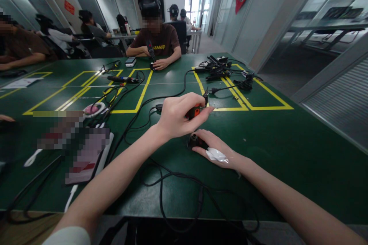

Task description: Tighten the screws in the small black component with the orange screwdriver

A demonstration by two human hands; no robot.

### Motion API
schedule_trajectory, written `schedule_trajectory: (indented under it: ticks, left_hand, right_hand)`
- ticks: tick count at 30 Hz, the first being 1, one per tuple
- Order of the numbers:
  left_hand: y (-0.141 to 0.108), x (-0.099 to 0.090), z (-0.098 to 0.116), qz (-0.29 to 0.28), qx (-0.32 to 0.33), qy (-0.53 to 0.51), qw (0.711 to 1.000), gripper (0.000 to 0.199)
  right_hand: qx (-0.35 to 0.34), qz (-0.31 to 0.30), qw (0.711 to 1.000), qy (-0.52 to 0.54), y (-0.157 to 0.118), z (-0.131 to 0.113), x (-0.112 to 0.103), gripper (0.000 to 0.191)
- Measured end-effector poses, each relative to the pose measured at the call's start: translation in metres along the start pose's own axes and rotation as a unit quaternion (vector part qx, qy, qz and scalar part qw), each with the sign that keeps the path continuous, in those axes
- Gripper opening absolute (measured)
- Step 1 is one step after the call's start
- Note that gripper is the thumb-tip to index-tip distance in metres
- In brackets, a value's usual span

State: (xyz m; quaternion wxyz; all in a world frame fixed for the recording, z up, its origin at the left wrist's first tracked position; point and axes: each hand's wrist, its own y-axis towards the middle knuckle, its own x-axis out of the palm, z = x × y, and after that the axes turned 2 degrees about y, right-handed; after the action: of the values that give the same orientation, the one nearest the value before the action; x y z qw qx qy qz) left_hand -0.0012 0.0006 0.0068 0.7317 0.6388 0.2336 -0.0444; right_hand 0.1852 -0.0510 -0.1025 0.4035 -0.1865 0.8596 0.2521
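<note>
My left hand (184, 115) is closed around a black and orange tool (194, 112), its dark tip pointing up past my fingers. Just below and to the right, my right hand (215, 147) wraps round a dark cylindrical object (194, 140) with a round metallic end facing up. White tape or plastic (217, 155) lies across the back of my right hand near the wrist. The two hands are close together above the green table (276, 138). What the covered parts of both objects look like is hidden by my fingers.
Black cables (184, 176) loop over the near table and beside my left arm. Two phones (89, 155) lie at the left by a tape roll (94, 109). A pile of black plugs (215, 67) sits at the back right. Across the table, a person (155, 42) handles a dark tool.
</note>
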Motion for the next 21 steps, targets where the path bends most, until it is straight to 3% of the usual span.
schedule_trajectory:
  ticks: [6,11,21]
  left_hand:
    - [-0.0014,-0.0030,-0.0014,-0.038,0.006,-0.048,0.998,0.021]
    - [-0.0010,-0.0022,0.0017,-0.026,-0.009,-0.018,0.999,0.008]
    - [-0.0005,-0.0023,-0.0020,-0.029,0.005,-0.027,0.999,0.030]
  right_hand:
    - [-0.004,0.000,1.000,0.005,0.0002,-0.0008,-0.0004,0.020]
    - [0.006,-0.003,1.000,0.008,0.0005,-0.0015,-0.0004,0.026]
    - [0.000,0.000,1.000,-0.004,0.0002,-0.0025,-0.0005,0.020]
